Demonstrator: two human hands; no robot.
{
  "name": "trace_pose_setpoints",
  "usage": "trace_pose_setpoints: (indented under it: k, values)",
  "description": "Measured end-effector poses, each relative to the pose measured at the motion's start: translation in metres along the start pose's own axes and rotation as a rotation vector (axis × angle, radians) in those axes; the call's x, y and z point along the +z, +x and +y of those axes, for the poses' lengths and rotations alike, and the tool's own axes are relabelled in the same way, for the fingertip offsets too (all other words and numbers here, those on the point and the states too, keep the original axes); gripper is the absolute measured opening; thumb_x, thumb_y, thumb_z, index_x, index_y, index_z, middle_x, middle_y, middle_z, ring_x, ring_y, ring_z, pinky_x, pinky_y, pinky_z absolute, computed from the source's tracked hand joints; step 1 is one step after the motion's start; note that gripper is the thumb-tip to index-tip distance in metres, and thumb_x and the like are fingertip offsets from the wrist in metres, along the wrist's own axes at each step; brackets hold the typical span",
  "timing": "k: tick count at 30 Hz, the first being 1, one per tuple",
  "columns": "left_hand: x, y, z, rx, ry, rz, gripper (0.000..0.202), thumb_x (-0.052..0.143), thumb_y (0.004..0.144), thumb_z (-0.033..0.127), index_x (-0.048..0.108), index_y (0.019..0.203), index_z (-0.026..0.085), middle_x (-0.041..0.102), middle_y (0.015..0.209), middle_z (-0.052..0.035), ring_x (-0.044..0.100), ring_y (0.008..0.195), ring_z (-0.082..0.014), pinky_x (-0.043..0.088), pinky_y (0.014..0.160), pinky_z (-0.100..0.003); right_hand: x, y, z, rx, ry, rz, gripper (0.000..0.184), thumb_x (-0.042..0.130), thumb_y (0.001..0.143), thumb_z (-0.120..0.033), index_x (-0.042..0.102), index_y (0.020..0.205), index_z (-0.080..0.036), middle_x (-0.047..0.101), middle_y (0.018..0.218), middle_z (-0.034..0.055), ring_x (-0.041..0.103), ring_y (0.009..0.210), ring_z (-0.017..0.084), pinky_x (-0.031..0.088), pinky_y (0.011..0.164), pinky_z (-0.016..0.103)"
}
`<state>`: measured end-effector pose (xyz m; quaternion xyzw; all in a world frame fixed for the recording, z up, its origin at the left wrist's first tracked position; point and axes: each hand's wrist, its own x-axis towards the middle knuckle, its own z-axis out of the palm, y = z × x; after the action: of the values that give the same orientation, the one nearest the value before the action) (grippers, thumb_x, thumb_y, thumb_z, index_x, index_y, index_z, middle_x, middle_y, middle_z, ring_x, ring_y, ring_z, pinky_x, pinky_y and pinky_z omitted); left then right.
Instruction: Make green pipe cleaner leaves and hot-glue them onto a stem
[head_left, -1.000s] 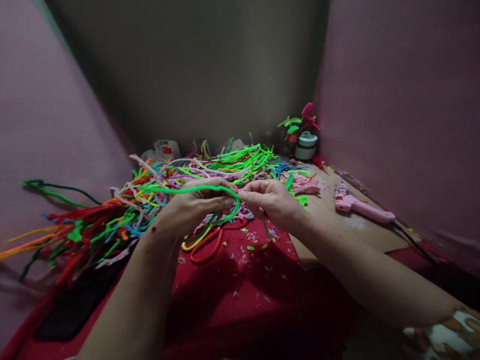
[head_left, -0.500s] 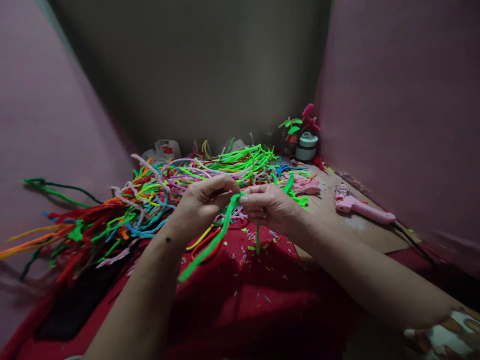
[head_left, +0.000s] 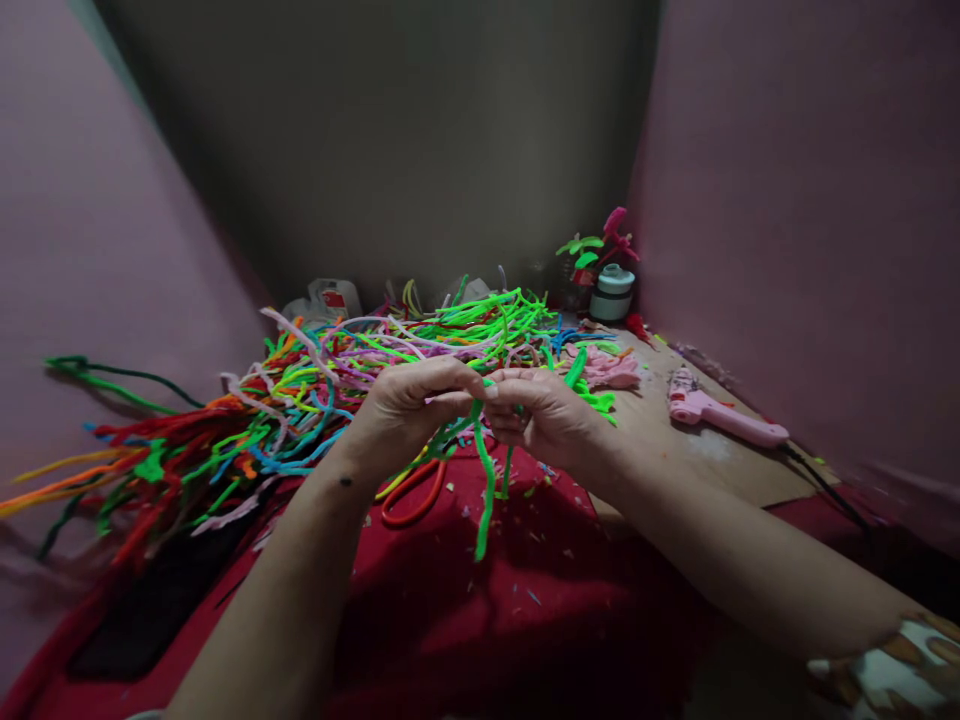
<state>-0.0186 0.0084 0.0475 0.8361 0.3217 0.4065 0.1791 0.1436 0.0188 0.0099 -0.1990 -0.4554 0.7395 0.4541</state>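
Observation:
My left hand and my right hand meet fingertip to fingertip above a red cloth. Both pinch a green pipe cleaner, whose free end hangs down from the pinch toward the cloth. A second thin green piece hangs just beside it under my right hand. Behind the hands lies a big tangled pile of pipe cleaners in many colours.
Orange-handled scissors lie on the cloth under my left hand. A pink glue gun with a black cord rests on a board at the right. A small jar and a pipe-cleaner flower stand in the far corner. Small cut scraps dot the cloth.
The green pipe cleaner was a loop over my left hand, then a slanted strand down-left. Now its free end hangs almost straight down. The hands stayed close together.

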Motion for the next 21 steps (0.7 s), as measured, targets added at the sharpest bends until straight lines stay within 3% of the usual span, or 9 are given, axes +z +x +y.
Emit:
trace_pose_setpoints:
  k: [5,8,10,12,15,17,21]
  values:
    - [-0.004,0.0,0.004,-0.046,-0.036,-0.042,0.009,0.057,0.077,0.017,0.064,0.071,0.016,0.061,0.068,0.0,0.055,0.066,-0.0103,0.043,0.064,-0.022,-0.001,0.003,-0.001,-0.022,-0.102,-0.029,0.007,0.059,0.064,-0.014,0.052,0.065,-0.014,0.052,0.054,-0.0026,0.051,0.049,0.009,0.042,0.052,0.024]
    - [-0.007,0.0,0.008,-0.16,-0.169,-0.017,0.007,0.058,0.077,0.02,0.062,0.073,0.016,0.06,0.067,-0.0003,0.054,0.061,-0.0103,0.044,0.059,-0.021,0.001,0.002,-0.004,0.027,-0.036,-0.092,0.011,0.058,0.062,-0.011,0.049,0.068,-0.014,0.056,0.057,-0.0017,0.056,0.053,0.01,0.048,0.059,0.027]
    - [-0.008,-0.001,0.009,-0.219,-0.235,0.011,0.004,0.062,0.073,0.02,0.062,0.074,0.016,0.059,0.068,-0.0008,0.054,0.06,-0.0104,0.044,0.056,-0.021,0.004,-0.001,-0.007,0.08,0.02,-0.161,0.013,0.056,0.064,-0.011,0.048,0.073,-0.015,0.056,0.058,-0.0025,0.055,0.051,0.01,0.048,0.055,0.026]
    - [-0.011,-0.002,0.008,-0.225,-0.254,0.02,0.005,0.065,0.07,0.021,0.063,0.072,0.016,0.059,0.07,-0.0018,0.054,0.063,-0.0111,0.045,0.057,-0.021,0.006,-0.005,-0.01,0.15,0.052,-0.218,0.016,0.054,0.068,-0.011,0.046,0.079,-0.017,0.053,0.057,-0.0051,0.045,0.042,0.006,0.04,0.043,0.019]
    - [-0.018,-0.004,0.006,-0.171,-0.264,-0.008,0.007,0.068,0.069,0.023,0.065,0.07,0.017,0.06,0.073,-0.0038,0.055,0.069,-0.0133,0.045,0.062,-0.023,0.008,-0.009,-0.013,0.184,0.039,-0.253,0.012,0.054,0.073,-0.013,0.047,0.081,-0.018,0.041,0.05,-0.0091,0.022,0.035,0.001,0.018,0.034,0.013]
    - [-0.023,-0.006,0.007,-0.137,-0.254,-0.044,0.008,0.067,0.07,0.025,0.067,0.068,0.017,0.059,0.073,-0.0041,0.054,0.07,-0.0138,0.044,0.063,-0.024,0.007,-0.009,-0.015,0.186,-0.01,-0.261,0.009,0.056,0.076,-0.018,0.048,0.075,-0.017,0.034,0.047,-0.01,0.016,0.036,0.001,0.013,0.034,0.014]
    - [-0.026,-0.005,0.009,-0.088,-0.169,-0.098,0.014,0.064,0.072,0.029,0.071,0.063,0.02,0.054,0.074,-0.0041,0.051,0.071,-0.014,0.042,0.065,-0.025,0.006,-0.008,-0.015,0.243,-0.053,-0.226,0.02,0.061,0.073,-0.02,0.043,0.064,-0.016,0.028,0.045,-0.0106,0.013,0.036,0.002,0.01,0.034,0.017]
